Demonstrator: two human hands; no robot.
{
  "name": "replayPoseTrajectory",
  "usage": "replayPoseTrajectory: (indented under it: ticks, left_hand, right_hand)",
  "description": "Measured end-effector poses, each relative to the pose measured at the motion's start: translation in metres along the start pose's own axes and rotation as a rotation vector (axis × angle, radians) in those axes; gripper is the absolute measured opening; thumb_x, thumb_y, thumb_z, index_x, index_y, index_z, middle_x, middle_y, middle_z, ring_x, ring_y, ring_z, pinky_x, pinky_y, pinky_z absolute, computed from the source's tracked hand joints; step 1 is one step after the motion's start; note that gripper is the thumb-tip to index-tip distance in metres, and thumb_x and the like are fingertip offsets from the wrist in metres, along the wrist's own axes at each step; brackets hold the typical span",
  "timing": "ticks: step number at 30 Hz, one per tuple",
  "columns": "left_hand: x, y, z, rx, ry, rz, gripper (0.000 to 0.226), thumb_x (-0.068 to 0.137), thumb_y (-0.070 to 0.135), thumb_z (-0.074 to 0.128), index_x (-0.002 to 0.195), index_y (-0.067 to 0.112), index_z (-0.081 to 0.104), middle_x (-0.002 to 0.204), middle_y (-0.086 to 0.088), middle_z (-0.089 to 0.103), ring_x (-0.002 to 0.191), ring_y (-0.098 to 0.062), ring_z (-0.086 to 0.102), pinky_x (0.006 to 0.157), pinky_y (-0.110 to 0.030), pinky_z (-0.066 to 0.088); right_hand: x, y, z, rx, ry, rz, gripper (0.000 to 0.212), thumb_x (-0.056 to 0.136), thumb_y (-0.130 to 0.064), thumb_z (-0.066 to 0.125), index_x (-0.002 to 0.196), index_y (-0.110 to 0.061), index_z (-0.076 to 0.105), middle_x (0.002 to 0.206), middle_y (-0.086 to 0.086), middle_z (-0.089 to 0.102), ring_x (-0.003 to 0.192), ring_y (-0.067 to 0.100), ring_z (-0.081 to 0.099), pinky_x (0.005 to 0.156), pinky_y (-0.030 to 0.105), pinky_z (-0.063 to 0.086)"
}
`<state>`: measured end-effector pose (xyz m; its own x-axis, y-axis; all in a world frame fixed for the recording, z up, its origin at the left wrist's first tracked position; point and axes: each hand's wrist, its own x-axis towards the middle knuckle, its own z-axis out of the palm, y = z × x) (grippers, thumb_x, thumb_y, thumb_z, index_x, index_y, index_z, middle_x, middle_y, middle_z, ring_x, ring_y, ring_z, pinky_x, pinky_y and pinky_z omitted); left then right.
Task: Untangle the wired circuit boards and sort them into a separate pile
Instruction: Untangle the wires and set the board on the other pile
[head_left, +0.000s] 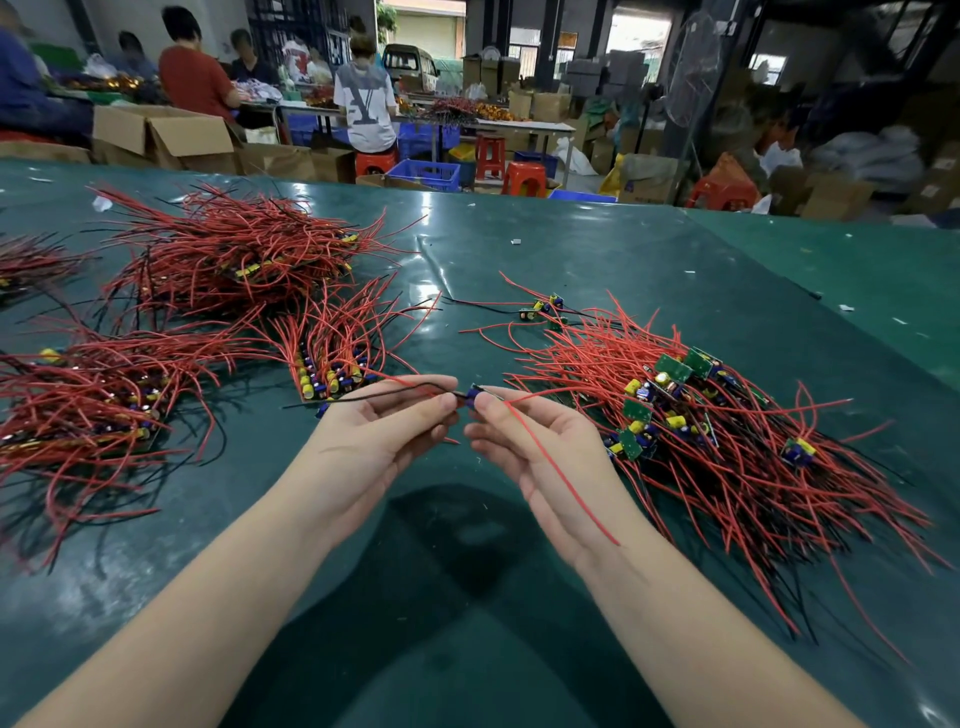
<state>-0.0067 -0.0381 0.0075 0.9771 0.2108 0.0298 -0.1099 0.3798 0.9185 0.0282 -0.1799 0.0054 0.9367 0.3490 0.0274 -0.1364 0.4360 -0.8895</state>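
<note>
Green table (571, 270) — hands (462, 415) hold circuit board (475, 395), wires left-right.

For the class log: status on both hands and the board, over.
Left hand pinches black wire. Right hand pinches small circuit board, red wire trailing. Tangled pile right, clear of hands.

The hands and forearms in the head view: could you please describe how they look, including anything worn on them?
Both hands, the left hand and the right hand, are bare, with no gloves, rings, watch or wristband visible. The forearms are bare too, right down to the bottom edge of the picture, so no sleeve shows. The fingernails look short and unpainted. No markings show on them.
</note>
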Motion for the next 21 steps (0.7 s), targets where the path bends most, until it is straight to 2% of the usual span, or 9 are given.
replayPoseTrajectory:
  ticks: [6, 12, 17, 21]
  left_hand:
    - [0.001, 0.001, -0.001, -0.036, -0.024, -0.022, 0.017, 0.068, 0.009, 0.068, 0.083, 0.011, 0.077, 0.085, 0.0, 0.073, 0.074, -0.005, 0.066, 0.071, -0.015, 0.054]
    - [0.0, 0.003, -0.001, -0.048, -0.063, -0.016, 0.017, 0.069, 0.01, 0.067, 0.08, 0.013, 0.079, 0.09, 0.0, 0.072, 0.077, -0.006, 0.066, 0.073, -0.016, 0.054]
    - [0.0, 0.008, -0.005, -0.142, -0.086, -0.123, 0.023, 0.069, 0.009, 0.064, 0.081, 0.02, 0.08, 0.076, 0.001, 0.072, 0.068, -0.005, 0.067, 0.069, -0.017, 0.055]
    - [-0.001, 0.011, -0.005, -0.077, -0.1, -0.103, 0.021, 0.069, 0.013, 0.066, 0.083, 0.021, 0.08, 0.078, 0.001, 0.072, 0.069, -0.004, 0.066, 0.071, -0.017, 0.055]
  right_hand:
    - [-0.002, -0.002, 0.002, 0.123, -0.04, 0.109, 0.007, 0.067, -0.015, 0.071, 0.068, -0.011, 0.077, 0.072, 0.004, 0.071, 0.062, 0.011, 0.068, 0.059, 0.017, 0.054]
    - [-0.002, -0.004, 0.003, 0.159, -0.056, 0.16, 0.007, 0.068, -0.013, 0.071, 0.067, -0.012, 0.078, 0.072, 0.004, 0.072, 0.062, 0.011, 0.068, 0.058, 0.017, 0.054]
    - [-0.005, -0.005, 0.004, 0.161, -0.128, 0.15, 0.008, 0.068, -0.012, 0.071, 0.071, -0.013, 0.079, 0.074, 0.003, 0.073, 0.061, 0.011, 0.068, 0.059, 0.018, 0.053]
    - [-0.005, -0.006, 0.005, 0.139, -0.158, 0.13, 0.01, 0.068, -0.016, 0.072, 0.075, -0.015, 0.079, 0.078, 0.001, 0.074, 0.063, 0.01, 0.068, 0.059, 0.018, 0.053]
